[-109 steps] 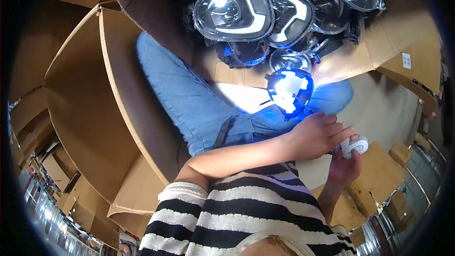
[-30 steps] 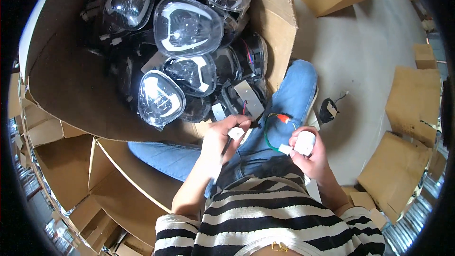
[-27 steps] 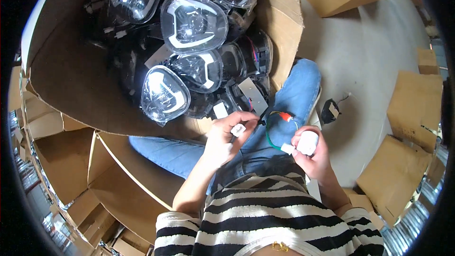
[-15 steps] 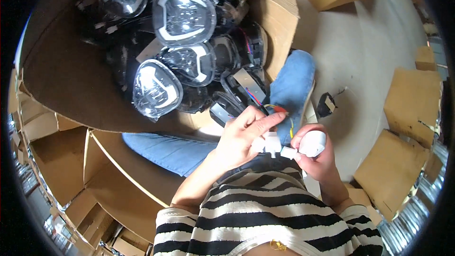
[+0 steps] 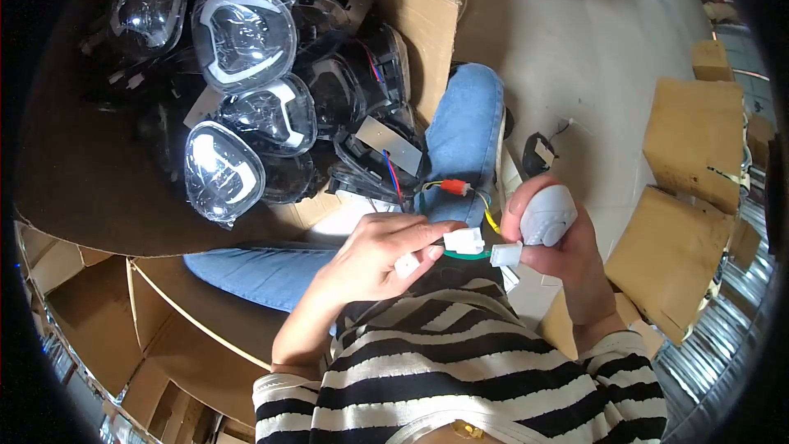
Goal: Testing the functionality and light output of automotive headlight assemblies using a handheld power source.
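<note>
Between thumb and fingers, my left hand pinches a white plug connector; another small white connector shows at the same hand's fingers. My right hand is closed round a white rounded device, and its thumb and finger hold a second white connector. The two connectors face each other closely, with a green wire beneath them. An orange-red connector hangs on thin wires just above. Red and blue wires run from a lamp with a metal plate down toward my left hand.
A large cardboard box at the left holds several clear-lensed lamps in plastic film. A small black part with a wire lies on the grey floor. Cardboard boxes stand at the right, and an opened carton at lower left.
The view has shifted, so the box and lamps sit farther left. The orange-red connector, earlier at my left fingertips, now hangs free. My left hand has turned, showing the white connector more plainly.
</note>
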`<state>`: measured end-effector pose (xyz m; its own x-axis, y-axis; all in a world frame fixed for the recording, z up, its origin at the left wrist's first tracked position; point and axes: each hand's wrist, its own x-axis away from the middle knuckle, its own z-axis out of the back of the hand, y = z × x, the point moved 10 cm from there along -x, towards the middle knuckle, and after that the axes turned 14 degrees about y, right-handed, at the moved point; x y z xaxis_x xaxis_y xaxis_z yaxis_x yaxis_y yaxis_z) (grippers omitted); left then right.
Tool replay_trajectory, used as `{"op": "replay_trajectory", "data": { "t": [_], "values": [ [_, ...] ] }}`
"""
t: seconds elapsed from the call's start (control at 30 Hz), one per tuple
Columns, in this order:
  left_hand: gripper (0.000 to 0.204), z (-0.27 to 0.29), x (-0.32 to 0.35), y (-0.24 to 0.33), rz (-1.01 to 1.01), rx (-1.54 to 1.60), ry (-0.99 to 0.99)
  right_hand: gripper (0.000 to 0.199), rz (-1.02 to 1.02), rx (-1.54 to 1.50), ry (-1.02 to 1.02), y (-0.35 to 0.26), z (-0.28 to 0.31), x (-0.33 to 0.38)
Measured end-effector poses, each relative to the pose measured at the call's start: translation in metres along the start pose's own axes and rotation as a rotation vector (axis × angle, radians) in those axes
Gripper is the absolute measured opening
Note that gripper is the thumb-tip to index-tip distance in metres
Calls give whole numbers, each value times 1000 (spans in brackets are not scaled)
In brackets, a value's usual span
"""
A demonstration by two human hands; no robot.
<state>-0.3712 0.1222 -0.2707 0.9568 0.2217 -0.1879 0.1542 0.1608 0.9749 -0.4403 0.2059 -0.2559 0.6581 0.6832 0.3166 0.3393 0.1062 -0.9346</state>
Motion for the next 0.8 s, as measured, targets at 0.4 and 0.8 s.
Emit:
{"op": "replay_trajectory", "data": {
  "t": [0.4,0.8],
  "values": [
    [31,-8,-1,16,-138,-211,-116,36,-181,271,65,24,16,12],
    [27,-65,-11,21,-189,-381,28,53,-86,-125,495,25,87,42]
  ]
}}
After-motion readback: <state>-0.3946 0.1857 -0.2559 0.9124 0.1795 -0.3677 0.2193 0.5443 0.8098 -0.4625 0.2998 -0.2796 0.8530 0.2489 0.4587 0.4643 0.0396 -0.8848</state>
